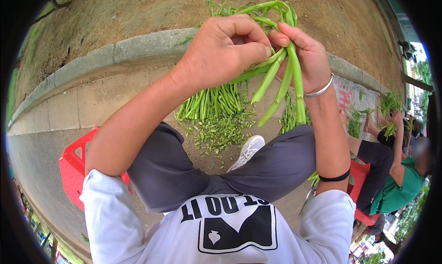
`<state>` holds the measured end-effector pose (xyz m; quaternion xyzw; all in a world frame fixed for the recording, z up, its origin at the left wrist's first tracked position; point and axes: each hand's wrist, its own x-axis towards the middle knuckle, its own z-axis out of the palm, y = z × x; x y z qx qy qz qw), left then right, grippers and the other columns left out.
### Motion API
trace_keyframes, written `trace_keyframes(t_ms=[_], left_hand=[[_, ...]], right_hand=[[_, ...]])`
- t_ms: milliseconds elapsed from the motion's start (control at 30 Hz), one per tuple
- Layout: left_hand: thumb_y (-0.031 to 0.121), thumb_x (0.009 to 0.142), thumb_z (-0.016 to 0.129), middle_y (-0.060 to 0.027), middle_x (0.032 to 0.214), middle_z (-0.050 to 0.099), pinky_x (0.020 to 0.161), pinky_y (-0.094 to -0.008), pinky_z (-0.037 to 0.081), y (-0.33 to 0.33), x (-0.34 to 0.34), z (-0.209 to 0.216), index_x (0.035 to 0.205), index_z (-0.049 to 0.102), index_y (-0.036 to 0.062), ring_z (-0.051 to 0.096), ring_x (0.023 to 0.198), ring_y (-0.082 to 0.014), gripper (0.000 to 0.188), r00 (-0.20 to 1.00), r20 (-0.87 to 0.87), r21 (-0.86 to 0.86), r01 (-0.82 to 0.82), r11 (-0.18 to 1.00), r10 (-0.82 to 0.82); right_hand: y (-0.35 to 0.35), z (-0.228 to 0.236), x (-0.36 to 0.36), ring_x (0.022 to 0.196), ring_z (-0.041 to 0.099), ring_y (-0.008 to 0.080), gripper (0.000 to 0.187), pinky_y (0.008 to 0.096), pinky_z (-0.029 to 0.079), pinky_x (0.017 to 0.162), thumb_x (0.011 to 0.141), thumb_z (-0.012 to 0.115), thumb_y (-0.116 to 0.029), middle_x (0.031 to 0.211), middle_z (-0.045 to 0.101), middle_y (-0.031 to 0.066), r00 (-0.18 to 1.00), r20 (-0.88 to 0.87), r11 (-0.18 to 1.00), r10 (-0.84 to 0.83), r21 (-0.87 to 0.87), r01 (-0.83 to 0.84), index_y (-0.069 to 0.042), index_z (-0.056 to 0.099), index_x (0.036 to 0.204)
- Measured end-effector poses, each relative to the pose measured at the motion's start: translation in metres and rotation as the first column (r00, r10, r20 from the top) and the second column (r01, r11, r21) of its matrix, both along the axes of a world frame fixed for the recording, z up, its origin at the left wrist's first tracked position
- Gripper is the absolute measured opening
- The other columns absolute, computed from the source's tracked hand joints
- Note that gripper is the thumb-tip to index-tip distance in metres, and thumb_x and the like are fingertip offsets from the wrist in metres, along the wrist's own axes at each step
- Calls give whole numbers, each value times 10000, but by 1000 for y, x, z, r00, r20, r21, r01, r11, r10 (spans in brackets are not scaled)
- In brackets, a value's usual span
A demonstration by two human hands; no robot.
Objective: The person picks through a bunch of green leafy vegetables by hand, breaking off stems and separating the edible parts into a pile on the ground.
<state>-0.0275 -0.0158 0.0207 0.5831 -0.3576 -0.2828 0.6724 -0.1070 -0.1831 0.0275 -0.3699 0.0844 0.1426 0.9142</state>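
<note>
Up in front of my chest, my right hand (307, 57) grips a few long green water spinach stems (297, 77) between thumb and fingers. Their cut ends hang down, and thin leafy tops bend over above the hand. Close against it, my left hand (225, 48) is closed, thumb and forefinger pinching one of the stems. Its other fingers are curled. Below my hands, a bundle of stems (214, 100) lies on the paving by the curb. Short broken stem pieces (216, 133) are scattered in front of it. More greens (290, 114) lie to the right, partly hidden by my knee.
A stone curb (133, 48) curves across the far side, with bare soil (138, 11) beyond. Red plastic stools stand at left (73, 172) and right (359, 176). At right, a person in a green shirt (403, 186) holds greens (391, 103). My white shoe (251, 149) is beside the scraps.
</note>
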Motion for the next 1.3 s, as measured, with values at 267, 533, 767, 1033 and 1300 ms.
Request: trace_keyframes(t_ms=[267,533,767,1033,1300], left_hand=[[116,792,565,59,537,430,436,-178,243,10,26,14,807,601,51,318,459,-16,77,943,-314,-43,-126,991,107],[101,756,652,68,628,510,463,-166,294,15,10,26,769,586,76,409,524,1,72,982,-158,39,111,993,-103],[78,777,640,65,661,531,496,-159,350,15,7,11,754,580,48,460,584,3,71,925,-64,248,379,891,-376],[82,788,626,44,670,547,509,-162,387,11,-1,-1,795,588,15,481,599,3,78,844,-75,342,522,782,-531],[126,798,613,6,666,584,437,-168,402,10,-7,11,869,592,34,504,505,-28,118,802,-322,382,597,706,-504]], right_hand=[[5,-3,-2,1052,523,293,365,412,420,928,915,360,-223,1099,538,236,996,-51,994,-72,79,76,-25,497,640],[-11,-4,1,894,595,207,314,380,545,728,912,377,-242,992,550,152,999,-21,932,-50,359,54,-22,491,719],[-17,2,-2,522,439,65,232,269,429,569,911,398,-218,696,433,-9,999,-54,769,-6,638,39,-67,425,737],[-19,6,-4,477,418,71,250,235,383,488,925,354,-188,655,412,0,1000,-8,744,-23,668,22,-54,390,717],[-10,14,-3,457,424,86,243,241,391,456,935,317,-188,645,395,14,996,-63,758,-56,646,83,-52,371,741]])
